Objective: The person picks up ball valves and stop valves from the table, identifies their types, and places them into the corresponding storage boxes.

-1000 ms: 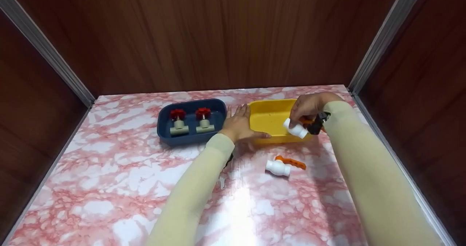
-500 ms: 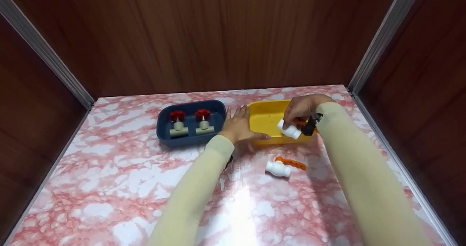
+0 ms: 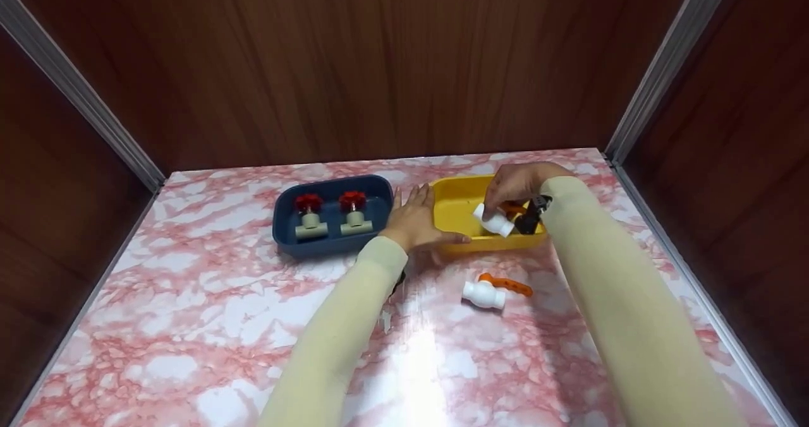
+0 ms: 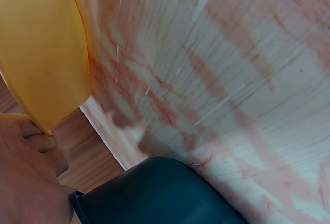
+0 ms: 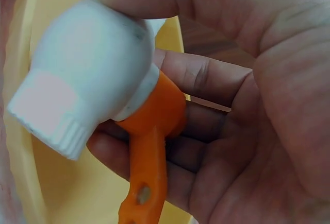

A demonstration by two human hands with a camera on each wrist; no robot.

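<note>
My right hand [image 3: 513,186] grips a white ball valve [image 5: 82,59] with an orange lever handle [image 5: 149,131], over the yellow bin [image 3: 458,209]. In the right wrist view the thumb lies on the white body and the fingers curl behind the handle. Between the two bins my left hand [image 3: 414,220] rests with fingers spread, its thumb along the yellow bin's near rim and its fingertips by that bin's left end. A second white ball valve [image 3: 484,294] with an orange handle lies on the table in front of the yellow bin.
A dark blue bin [image 3: 332,242] stands to the left, holding two beige valves with red wheel handles, the left valve [image 3: 310,222] and the right valve [image 3: 355,218]. Wood-grain panels [image 3: 392,67] enclose the pink marbled table [image 3: 208,338] at the back and sides.
My right hand has moved left and slightly inward over the yellow bin, carrying the ball valve. The left hand and the valve on the table stay where they were.
</note>
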